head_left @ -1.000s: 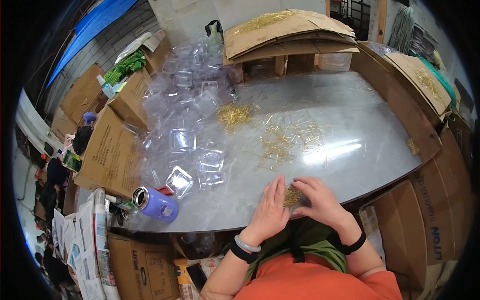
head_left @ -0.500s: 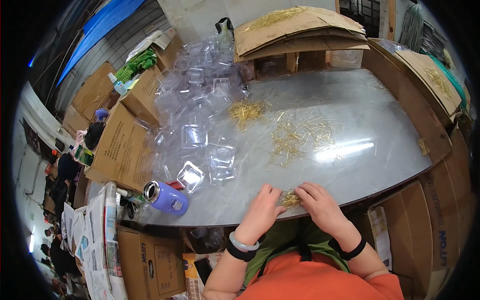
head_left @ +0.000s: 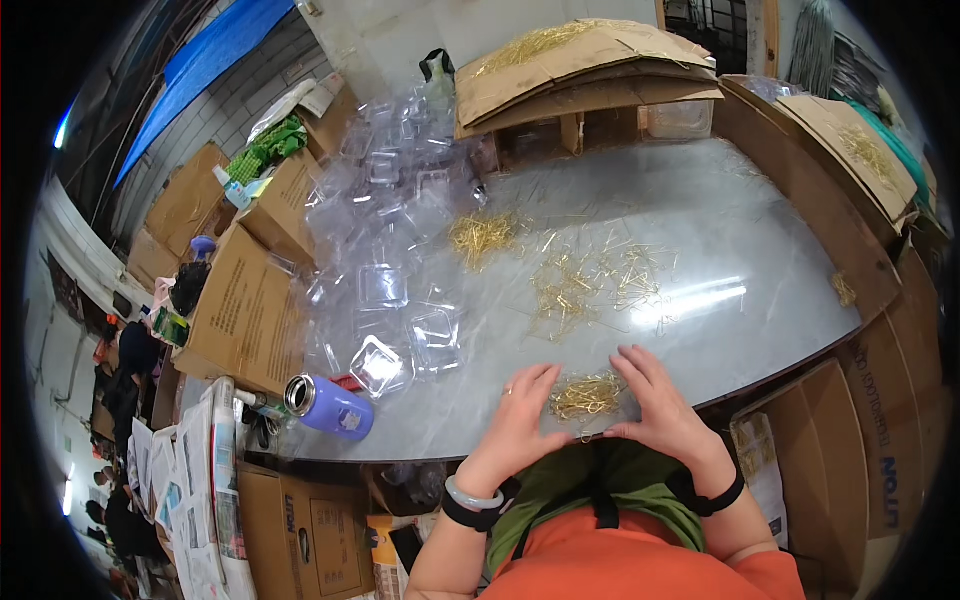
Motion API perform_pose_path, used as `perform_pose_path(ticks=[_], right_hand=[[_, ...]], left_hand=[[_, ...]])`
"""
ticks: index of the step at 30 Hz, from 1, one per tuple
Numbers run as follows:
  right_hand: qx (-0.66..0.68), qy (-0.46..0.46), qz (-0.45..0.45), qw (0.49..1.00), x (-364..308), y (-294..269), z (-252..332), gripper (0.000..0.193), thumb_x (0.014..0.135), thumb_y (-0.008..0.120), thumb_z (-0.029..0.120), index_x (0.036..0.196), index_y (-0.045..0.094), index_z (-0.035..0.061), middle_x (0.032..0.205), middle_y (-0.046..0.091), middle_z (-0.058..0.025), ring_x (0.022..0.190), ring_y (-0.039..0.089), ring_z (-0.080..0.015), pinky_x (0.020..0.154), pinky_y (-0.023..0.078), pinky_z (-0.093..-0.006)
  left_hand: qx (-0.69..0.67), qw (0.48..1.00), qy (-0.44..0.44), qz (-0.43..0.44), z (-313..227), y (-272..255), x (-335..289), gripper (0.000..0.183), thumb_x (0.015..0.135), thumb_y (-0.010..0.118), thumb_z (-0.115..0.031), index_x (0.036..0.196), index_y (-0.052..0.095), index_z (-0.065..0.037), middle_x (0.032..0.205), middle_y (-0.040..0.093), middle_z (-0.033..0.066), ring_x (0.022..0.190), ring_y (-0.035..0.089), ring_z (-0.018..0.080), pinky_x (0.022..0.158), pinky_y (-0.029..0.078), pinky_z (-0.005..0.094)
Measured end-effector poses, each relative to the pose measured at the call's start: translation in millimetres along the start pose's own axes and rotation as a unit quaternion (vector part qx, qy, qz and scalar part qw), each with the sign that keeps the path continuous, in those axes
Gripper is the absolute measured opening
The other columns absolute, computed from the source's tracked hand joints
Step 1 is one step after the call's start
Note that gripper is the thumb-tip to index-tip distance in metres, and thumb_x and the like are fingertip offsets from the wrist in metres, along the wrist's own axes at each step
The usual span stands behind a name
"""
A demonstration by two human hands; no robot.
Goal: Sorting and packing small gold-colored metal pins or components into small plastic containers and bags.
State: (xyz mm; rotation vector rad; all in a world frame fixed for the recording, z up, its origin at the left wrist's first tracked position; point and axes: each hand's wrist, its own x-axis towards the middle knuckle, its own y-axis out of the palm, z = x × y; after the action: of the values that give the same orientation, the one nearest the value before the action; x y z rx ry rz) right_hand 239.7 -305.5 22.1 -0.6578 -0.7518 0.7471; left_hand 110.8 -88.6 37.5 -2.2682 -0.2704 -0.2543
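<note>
1. Change since the earlier frame: both hands have spread apart from the wire bundle, the fingers have straightened, and more of the bundle is exposed.
2. Bundle position: the wire bundle (head_left: 586,397) of gold-coloured pieces lies on the table (head_left: 760,345), near its front edge and between the two palms.
3. Left hand (head_left: 518,420): fingers extended, thumb set wide, nothing gripped. Located just beside the bundle's left end.
4. Right hand (head_left: 664,408): fingers extended, thumb set wide, nothing gripped. Located just beside the right end. Whether either palm touches the wire cannot be determined.
5. Step in hand (judgement): gathering and aligning the bundle; several pieces still appear to lie askew.
6. Requirement for the next move (judgement): bring both palms inward evenly, with light pressure, to avoid bending or scattering the pieces.
7. Surroundings: a wire pile (head_left: 483,238) and loose wires (head_left: 565,285) lie beyond the hands.
</note>
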Motion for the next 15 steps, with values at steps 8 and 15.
perform_pose_path(ticks=[8, 15], right_hand=[[0.014, -0.013, -0.045, 0.999, 2, 36, -4, 0.069, 0.08, 0.082, 0.017, 0.14, 0.051, 0.0006, 0.136, 0.055, -0.0213, 0.13, 0.051, -0.0418, 0.11, 0.043, -0.0495], [0.114, 0.06, -0.077, 0.989, -9, 19, 6, 0.072, 0.082, 0.07, 0.0, 0.148, 0.041, -0.0001, 0.154, 0.036, -0.0273, 0.137, 0.044, -0.0468, 0.113, 0.042, -0.0461]], left_hand=[[0.055, 0.997, 0.057, 0.019, 27, 43, 5, 0.08, 0.085, 0.082, -0.029, 0.146, 0.044, 0.006, 0.146, 0.049, 0.0269, 0.142, 0.043, 0.0444, 0.12, 0.033, 0.053], [0.082, 0.994, 0.073, 0.015, 8, 40, 3, 0.077, 0.087, 0.079, -0.028, 0.146, 0.044, 0.006, 0.147, 0.047, 0.026, 0.141, 0.041, 0.0457, 0.121, 0.031, 0.0548]])
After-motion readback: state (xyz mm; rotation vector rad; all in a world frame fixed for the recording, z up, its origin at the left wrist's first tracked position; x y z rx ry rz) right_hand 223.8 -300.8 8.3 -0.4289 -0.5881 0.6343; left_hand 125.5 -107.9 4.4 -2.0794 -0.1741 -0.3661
